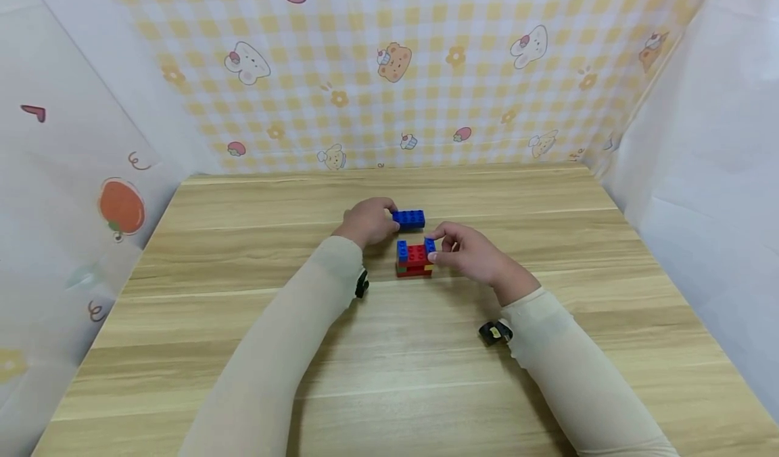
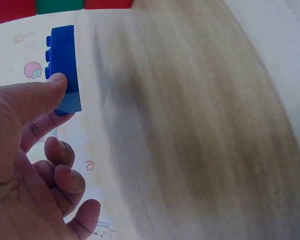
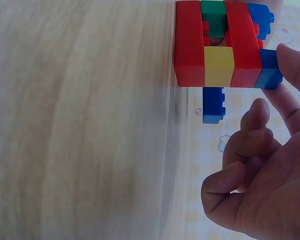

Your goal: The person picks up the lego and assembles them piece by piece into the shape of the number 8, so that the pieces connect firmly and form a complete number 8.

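Toward the back of the table, my left hand (image 1: 369, 222) pinches a long blue building brick (image 1: 411, 219) at its left end, studs up. Nearer to me stands a small brick stack: a red brick (image 3: 189, 45) at the bottom, green (image 3: 213, 20) and yellow (image 3: 219, 67) bricks with a gap between them, then an upper red brick (image 1: 416, 253). On its top are a left small blue brick (image 1: 402, 251) and a right small blue brick (image 1: 429, 245). Thumb and index finger of my right hand (image 1: 473, 253) pinch the right one, the other fingers loosely curled.
The wood-grain table (image 1: 389, 376) spreads around the bricks. A yellow checked cloth (image 1: 365, 105) hangs behind its back edge, with white sheets at both sides. Each wrist wears a small black camera, such as the right wrist camera (image 1: 494, 332).
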A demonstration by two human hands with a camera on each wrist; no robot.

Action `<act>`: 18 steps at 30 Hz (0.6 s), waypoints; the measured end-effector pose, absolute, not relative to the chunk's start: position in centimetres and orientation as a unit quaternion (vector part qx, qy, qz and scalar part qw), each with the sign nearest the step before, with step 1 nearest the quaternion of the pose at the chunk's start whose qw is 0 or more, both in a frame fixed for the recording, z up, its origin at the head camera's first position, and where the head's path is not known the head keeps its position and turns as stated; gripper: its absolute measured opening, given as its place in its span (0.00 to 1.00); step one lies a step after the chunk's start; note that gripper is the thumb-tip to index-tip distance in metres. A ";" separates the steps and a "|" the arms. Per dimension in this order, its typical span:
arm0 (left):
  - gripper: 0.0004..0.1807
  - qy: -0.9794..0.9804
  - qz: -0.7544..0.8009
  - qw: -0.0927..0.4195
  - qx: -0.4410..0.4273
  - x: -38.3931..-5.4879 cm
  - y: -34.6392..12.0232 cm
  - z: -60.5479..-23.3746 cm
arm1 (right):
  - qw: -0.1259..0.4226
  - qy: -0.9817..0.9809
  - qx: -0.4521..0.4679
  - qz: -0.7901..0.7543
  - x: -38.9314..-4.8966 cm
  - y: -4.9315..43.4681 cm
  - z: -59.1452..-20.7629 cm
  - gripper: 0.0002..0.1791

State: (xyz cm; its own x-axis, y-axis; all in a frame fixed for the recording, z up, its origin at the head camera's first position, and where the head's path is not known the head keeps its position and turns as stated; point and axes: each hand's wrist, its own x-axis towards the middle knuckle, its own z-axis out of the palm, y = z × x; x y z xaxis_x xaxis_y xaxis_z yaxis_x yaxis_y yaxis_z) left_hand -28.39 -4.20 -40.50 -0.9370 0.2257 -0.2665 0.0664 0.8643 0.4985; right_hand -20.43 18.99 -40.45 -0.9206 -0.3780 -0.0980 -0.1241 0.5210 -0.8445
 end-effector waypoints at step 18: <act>0.21 0.950 0.249 0.165 0.094 -26.9 -4.4 -38.4 | 0.144 0.857 -0.147 -0.472 -20.5 19.1 -40.5 0.17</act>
